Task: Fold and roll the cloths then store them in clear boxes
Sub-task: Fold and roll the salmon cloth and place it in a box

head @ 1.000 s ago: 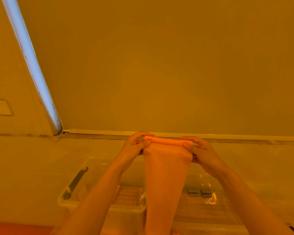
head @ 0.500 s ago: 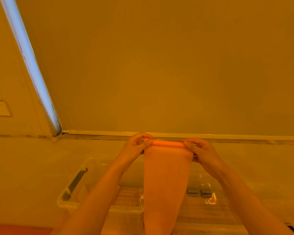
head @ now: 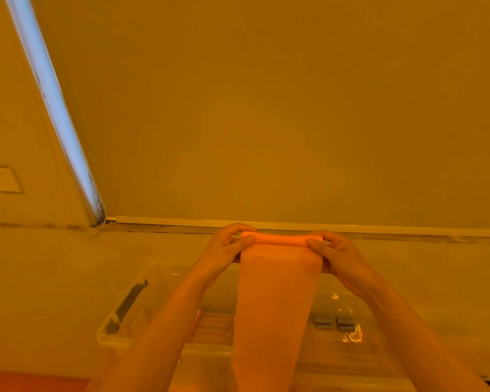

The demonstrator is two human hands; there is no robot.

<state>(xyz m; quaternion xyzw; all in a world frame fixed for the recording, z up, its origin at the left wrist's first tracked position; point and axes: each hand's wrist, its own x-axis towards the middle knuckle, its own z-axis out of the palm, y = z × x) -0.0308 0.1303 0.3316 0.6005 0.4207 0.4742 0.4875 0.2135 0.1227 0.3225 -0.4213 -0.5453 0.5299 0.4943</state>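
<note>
An orange cloth [head: 275, 301] hangs as a long folded strip in front of me, its top edge rolled into a thin tube. My left hand [head: 224, 247] pinches the left end of that roll between thumb and fingers. My right hand [head: 337, 253] pinches the right end the same way. Both hands hold the cloth in the air above two clear plastic boxes. The left clear box [head: 125, 329] has a grey handle on its side; the right clear box [head: 351, 352] shows two grey clips. The cloth's lower end runs out of view.
The boxes stand on a pale floor [head: 54, 278] near a wall with a skirting board [head: 181, 222]. A bright window strip [head: 54, 108] slants at the left, with a wall switch [head: 3, 179] beside it. Something orange [head: 26, 381] lies at the bottom left.
The roll at the top of the cloth has grown slightly thicker as both hands turn it. The hands stay at nearly the same height.
</note>
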